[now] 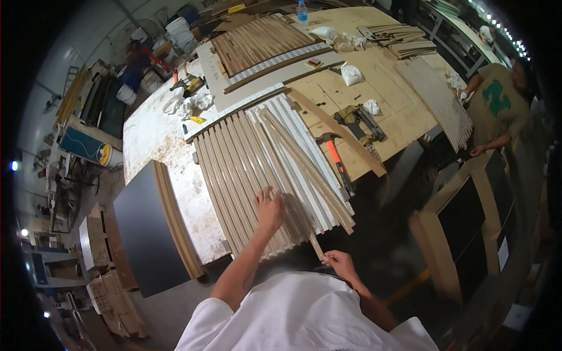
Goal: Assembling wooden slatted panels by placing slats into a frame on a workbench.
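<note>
Parallel light-brown wooden strips (225, 158) lie side by side on a white ribbed panel (321, 202) at the table's near edge. My left hand (270, 209) rests on the strips, fingers bent and slightly apart, holding none of them that I can see. One wooden strip (317, 245) juts past the near edge, and my right hand (342, 265) pinches its end. Some loose strips (313, 175) lie aslant across the panel's right part. A white perforated rail (234, 111) runs along the panel's far end.
A claw hammer (335, 155) with an orange handle lies right of the panel, beside a nail gun (362, 124) and a curved wooden piece (339, 131). Another slatted panel (263, 44) is farther back. A dark board (149, 234) leans at left. A co-worker (497, 102) stands at right.
</note>
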### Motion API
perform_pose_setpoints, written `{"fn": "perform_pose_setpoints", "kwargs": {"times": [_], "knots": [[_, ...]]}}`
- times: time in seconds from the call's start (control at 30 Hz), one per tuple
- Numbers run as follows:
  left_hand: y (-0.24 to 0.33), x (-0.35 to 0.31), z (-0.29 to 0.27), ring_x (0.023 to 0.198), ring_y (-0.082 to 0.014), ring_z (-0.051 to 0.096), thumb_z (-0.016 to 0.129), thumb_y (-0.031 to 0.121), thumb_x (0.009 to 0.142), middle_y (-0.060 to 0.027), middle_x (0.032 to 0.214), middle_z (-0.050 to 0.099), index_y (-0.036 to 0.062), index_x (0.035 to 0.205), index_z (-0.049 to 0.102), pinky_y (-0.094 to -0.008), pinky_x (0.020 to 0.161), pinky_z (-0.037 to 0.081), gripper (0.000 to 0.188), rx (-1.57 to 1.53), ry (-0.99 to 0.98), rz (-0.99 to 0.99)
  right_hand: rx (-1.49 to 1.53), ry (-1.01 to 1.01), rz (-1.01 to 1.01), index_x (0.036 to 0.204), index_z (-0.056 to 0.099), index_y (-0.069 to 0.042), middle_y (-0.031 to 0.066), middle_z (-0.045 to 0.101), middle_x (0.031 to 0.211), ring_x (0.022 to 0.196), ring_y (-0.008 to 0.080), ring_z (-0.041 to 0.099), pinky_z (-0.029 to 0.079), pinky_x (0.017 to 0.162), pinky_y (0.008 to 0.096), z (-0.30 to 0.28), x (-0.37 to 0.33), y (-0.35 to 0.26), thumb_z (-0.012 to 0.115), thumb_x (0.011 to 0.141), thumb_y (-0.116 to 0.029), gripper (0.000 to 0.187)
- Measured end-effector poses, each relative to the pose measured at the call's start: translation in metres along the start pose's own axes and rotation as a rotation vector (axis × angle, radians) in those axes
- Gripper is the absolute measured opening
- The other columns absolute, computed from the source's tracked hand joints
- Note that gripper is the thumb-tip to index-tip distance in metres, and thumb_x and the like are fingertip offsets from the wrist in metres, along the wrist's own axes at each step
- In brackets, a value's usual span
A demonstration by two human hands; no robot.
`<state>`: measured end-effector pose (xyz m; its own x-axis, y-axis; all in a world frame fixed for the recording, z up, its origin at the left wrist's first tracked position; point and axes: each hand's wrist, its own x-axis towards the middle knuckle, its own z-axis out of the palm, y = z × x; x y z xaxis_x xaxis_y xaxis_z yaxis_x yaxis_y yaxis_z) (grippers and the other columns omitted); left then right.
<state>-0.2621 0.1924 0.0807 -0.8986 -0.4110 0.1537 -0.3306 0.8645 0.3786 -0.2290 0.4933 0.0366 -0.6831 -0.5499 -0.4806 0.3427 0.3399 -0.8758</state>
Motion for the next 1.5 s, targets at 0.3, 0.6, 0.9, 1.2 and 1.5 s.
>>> {"fn": "perform_pose_setpoints", "kwargs": {"times": [0.3, 0.6, 0.9, 1.2, 1.5], "knots": [[-0.018, 0.013, 0.007, 0.140, -0.0407, 0.009, 0.052, 0.026, 0.090, -0.0174, 0.154, 0.008, 0.0163, 0.132, 0.051, -0.0588, 0.110, 0.009, 0.043, 0.118, -0.182, 0.065, 0.079, -0.099, 0.087, 0.100, 0.063, 0.006, 0.0139, 0.068, 0.087, 0.079, 0.0177, 0.068, 0.055, 0.069, 0.0264, -0.004, 0.001, 0.019, 0.060, 0.089, -0.007, 0.017], [-0.026, 0.024, 0.007, 0.143, -0.0348, -0.002, 0.048, 0.034, 0.093, -0.0118, 0.155, 0.008, 0.0150, 0.136, 0.045, -0.0573, 0.111, -0.005, 0.046, 0.209, -0.248, 0.145, 0.120, 0.003, 0.205, 0.096, 0.063, 0.006, 0.0133, 0.068, 0.084, 0.076, 0.0176, 0.068, 0.055, 0.067, 0.0267, 0.007, -0.007, 0.036, 0.060, 0.091, -0.015, 0.022], [-0.031, 0.065, -0.001, 0.144, -0.0309, -0.002, 0.037, 0.040, 0.097, -0.0123, 0.156, 0.005, 0.0013, 0.136, 0.041, -0.0578, 0.112, -0.004, 0.055, 0.276, -0.438, 0.129, 0.087, 0.225, 0.297, 0.080, 0.058, 0.002, 0.0138, 0.067, 0.072, 0.061, 0.0184, 0.067, 0.053, 0.053, 0.0266, 0.041, 0.014, 0.005, 0.061, 0.091, -0.028, 0.033], [-0.064, 0.120, 0.006, 0.144, -0.0328, 0.000, 0.038, 0.045, 0.096, -0.0168, 0.155, 0.007, 0.0018, 0.139, 0.037, -0.0591, 0.111, -0.003, 0.061, 0.350, -0.391, 0.092, 0.087, 0.380, 0.340, 0.076, 0.059, 0.004, 0.0158, 0.067, 0.070, 0.056, 0.0197, 0.067, 0.051, 0.045, 0.0260, 0.068, 0.069, -0.040, 0.066, 0.087, -0.030, 0.037], [-0.080, 0.103, 0.004, 0.142, -0.0412, -0.003, 0.039, 0.040, 0.096, -0.0238, 0.153, 0.004, 0.0067, 0.127, 0.054, -0.0637, 0.108, -0.002, 0.048, 0.253, -0.246, 0.102, -0.005, 0.337, 0.338, 0.079, 0.060, 0.006, 0.0126, 0.067, 0.070, 0.057, 0.0192, 0.067, 0.052, 0.047, 0.0265, 0.062, 0.066, -0.033, 0.065, 0.088, -0.033, 0.040]]}}
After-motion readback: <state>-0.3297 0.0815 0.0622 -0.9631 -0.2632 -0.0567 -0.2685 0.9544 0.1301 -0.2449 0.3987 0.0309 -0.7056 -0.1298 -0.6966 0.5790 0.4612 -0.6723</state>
